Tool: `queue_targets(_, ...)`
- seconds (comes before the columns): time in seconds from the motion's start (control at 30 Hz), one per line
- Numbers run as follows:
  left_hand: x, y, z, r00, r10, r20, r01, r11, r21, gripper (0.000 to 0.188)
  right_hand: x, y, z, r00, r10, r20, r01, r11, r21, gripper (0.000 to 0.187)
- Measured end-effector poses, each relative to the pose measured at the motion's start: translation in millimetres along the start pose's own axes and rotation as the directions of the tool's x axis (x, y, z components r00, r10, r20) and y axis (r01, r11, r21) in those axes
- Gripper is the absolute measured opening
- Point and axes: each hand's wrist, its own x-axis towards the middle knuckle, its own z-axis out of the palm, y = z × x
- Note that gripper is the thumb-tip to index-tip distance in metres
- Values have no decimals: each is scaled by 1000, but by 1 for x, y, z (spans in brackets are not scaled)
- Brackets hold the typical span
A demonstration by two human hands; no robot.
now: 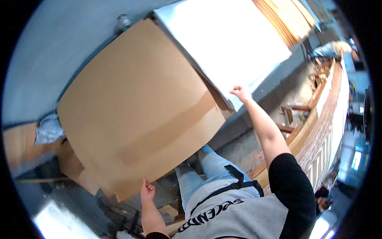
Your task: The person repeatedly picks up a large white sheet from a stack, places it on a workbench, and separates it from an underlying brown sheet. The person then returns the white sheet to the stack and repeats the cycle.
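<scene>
A large brown fibreboard-like sheet [135,91] lies flat in front of me, with a long shadow across its near part. At its near left edge is my left hand [147,191], its fingers curled and one fingertip over the rim; its grip looks closed on the sheet. My right arm reaches forward. Over the near corner of a bright white sheet [223,40], my right hand [241,94] has its fingers drawn together in a pinch. Whatever is between those fingertips is too small to make out.
A stack of brown-edged boards [284,20] stands beyond the white sheet. To the right runs a long wooden-edged structure [318,119] with scrap wood [292,113] beside it. A crumpled cloth [49,129] lies at left. Another person [332,48] bends at the far right.
</scene>
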Motion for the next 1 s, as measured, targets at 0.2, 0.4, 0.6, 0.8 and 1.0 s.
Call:
queue_targets(0.2,7,-11,-4,996,7,90,1,996,-90,18,-29,-102,-28,949,-277,-154,317,830,459,20)
queue_targets(0.4,14,-23,6,994,107,36,-101,986,-133,23,-135,-283,74,711,-704,-1,698,705,123,11)
queue_targets(0.6,10,-46,-9,989,147,26,-138,968,-209,19,-270,-347,256,528,-770,357,800,592,94,19)
queue_targets(0.8,5,-61,-38,993,67,96,-43,973,-227,18,-378,-324,338,232,-839,491,912,363,189,22)
queue_targets(1.0,18,-63,-41,991,97,93,-57,930,-364,9,-410,-320,383,202,-831,518,896,371,245,23)
